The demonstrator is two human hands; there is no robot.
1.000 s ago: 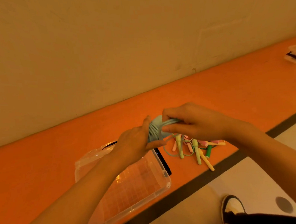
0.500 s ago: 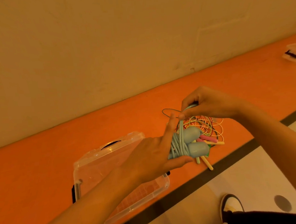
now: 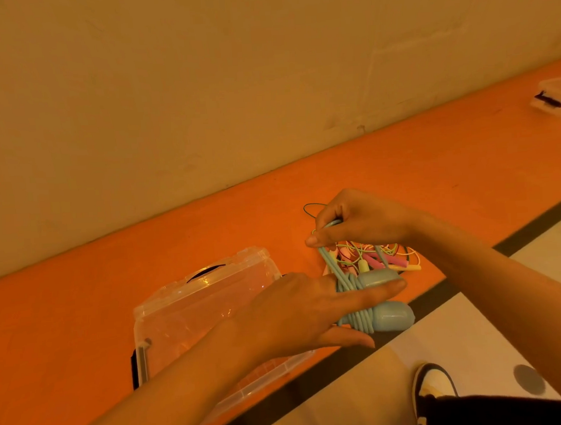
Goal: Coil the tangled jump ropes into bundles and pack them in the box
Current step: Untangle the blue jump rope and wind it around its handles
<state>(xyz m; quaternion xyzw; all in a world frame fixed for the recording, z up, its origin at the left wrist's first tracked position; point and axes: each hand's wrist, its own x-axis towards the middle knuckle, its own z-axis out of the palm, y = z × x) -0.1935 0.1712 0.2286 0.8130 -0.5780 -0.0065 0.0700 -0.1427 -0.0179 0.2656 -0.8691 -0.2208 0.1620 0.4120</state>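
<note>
The left hand [image 3: 294,312] clamps the blue jump rope [image 3: 392,317] between its fingers, cord wound round the paired handles, above the orange ledge's [image 3: 433,172] front edge. The right hand [image 3: 361,221] pinches the spare loops taut, probably to tighten the wrap. The clear box [image 3: 211,281] waits alongside, and the tangled pile [image 3: 379,259] lies beneath the right hand.

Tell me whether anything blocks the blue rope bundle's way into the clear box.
Nothing visible does. The left hand holds the blue rope bundle just right of the box, which looks open-topped. The right hand pinches the bundle's loose strand, so the wrapping is not yet finished.
</note>
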